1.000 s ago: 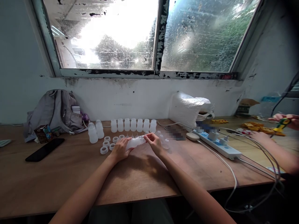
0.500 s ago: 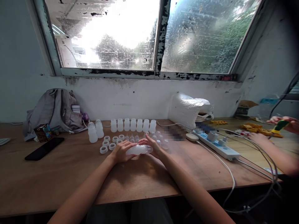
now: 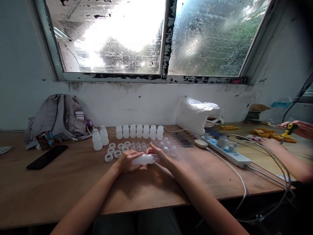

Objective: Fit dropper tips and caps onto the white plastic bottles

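A translucent white baby bottle [image 3: 141,159] with a clear cap lies sideways between my hands, above the front of the table. My left hand [image 3: 126,160] is wrapped around its body. At the capped end, my right hand [image 3: 158,155] has its fingers closed around the clear cap [image 3: 153,159]. Just beyond my hands are several white collar rings [image 3: 117,154], a few clear nipples [image 3: 138,145] and several clear caps [image 3: 166,145]. Behind these, a row of open bottles [image 3: 139,131] stands upright. Two capped bottles [image 3: 97,140] stand to the left.
At the left are a black phone [image 3: 47,157], a small box [image 3: 45,140] and a grey backpack [image 3: 57,114]. A power strip [image 3: 227,151] with cables lies to the right, near a white bag [image 3: 195,114]. At far right, another person's hand holds a screwdriver [image 3: 290,129] near yellow parts [image 3: 266,133].
My right hand's fingers have curled in closer around the cap end. The bottle has shifted slightly left. At far right, the other person's screwdriver has tilted.
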Demonstrator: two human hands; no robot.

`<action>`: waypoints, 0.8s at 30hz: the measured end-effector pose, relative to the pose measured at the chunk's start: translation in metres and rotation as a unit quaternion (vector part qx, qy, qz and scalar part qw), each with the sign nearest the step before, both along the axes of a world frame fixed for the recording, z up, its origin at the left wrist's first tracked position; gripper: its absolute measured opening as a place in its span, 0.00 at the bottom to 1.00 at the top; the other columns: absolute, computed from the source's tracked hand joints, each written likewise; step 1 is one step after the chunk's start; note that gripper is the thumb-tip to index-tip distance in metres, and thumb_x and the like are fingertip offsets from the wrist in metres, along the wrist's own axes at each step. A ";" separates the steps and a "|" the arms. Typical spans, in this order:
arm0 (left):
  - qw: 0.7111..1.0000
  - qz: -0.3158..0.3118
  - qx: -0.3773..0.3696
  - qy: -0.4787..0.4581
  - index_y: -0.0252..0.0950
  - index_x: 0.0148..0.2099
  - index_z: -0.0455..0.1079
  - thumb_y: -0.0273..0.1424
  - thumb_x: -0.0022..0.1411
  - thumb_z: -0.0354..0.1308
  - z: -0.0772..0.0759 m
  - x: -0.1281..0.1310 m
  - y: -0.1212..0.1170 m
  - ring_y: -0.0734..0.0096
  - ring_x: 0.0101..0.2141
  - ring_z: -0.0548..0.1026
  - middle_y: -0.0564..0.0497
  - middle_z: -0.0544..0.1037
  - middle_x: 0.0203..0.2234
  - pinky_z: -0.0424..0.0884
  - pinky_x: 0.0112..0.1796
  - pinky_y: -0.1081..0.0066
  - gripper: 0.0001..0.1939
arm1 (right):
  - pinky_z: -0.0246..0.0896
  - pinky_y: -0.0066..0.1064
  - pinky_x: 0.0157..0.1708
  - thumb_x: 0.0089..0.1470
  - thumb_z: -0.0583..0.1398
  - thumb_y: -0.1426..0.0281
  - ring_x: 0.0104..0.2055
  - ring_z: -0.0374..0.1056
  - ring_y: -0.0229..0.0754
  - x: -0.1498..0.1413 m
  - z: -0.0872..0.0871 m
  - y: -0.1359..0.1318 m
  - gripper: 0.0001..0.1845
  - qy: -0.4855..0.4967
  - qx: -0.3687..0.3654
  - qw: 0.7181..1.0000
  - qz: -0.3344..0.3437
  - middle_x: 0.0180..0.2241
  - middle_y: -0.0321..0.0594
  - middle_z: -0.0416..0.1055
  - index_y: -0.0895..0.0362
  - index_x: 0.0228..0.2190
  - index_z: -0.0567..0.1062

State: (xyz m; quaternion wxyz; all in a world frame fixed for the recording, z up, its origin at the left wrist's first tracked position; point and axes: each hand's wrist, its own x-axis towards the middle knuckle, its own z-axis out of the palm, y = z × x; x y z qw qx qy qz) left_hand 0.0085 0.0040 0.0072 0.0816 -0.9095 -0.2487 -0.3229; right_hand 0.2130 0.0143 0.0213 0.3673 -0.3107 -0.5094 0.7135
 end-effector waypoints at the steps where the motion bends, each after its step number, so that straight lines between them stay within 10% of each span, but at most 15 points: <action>1: 1.000 -0.002 -0.002 0.004 0.37 0.51 0.60 0.42 0.52 0.52 0.000 0.000 0.000 0.68 0.34 0.70 0.47 0.72 0.36 0.69 0.34 0.68 0.26 | 0.54 0.25 0.18 0.46 0.49 0.48 0.18 0.60 0.34 -0.001 -0.001 0.000 0.26 -0.005 -0.001 1.000 0.000 0.17 0.36 0.64 0.60 0.20 0.68; 24: 0.998 0.005 0.061 0.018 0.33 0.49 0.63 0.44 0.51 0.50 -0.005 0.006 -0.001 0.67 0.29 0.71 0.46 0.74 0.29 0.68 0.29 0.68 0.26 | 0.45 0.23 0.18 0.45 0.56 0.57 0.19 0.54 0.31 -0.012 -0.017 0.002 0.17 -0.027 0.098 0.991 -0.088 0.18 0.33 0.60 0.59 0.21 0.66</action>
